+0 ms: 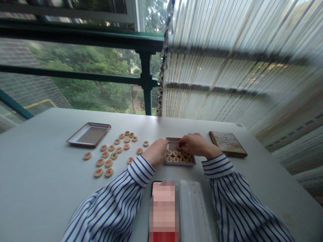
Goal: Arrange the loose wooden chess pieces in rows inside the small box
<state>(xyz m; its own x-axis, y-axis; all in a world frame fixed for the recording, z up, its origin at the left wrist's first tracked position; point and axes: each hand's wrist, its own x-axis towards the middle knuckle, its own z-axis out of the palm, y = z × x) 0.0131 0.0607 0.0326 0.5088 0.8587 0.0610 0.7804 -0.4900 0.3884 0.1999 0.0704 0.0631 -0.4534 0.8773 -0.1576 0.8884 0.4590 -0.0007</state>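
**Wooden chess pieces (pixel 109 163): two rows sit in the box (pixel 180 164), lots are out**

The small round Chinese chess pieces are in two places. Some lie in the shallow box, in the middle of the white table (pixel 37 151). The others lie loose on the table, to the left of the box.

In the box, the part that looks done is two neat rows at the near side. The ones I can see there have dark writing. The far part of the box shows a bare floor on its left, so I think the filling is less than half done. The hand hides some of it, so I can't count them all.

What is left is about twenty loose pieces. Most have red writing, a few have black, and one shows a plain top.

The right hand (pixel 195 144) is over the far part of the box. Its thumb and finger are close together and seem to pinch one piece (pixel 179 147). I can't tell if that piece touches the floor of the box.

The left hand (pixel 156 153) is at the left wall of the box with bent fingers. I can't tell if they squeeze it or just rest there.

An open tray (pixel 94 135) lies past the loose pieces, and a flat brown case (pixel 228 143) lies to the right.
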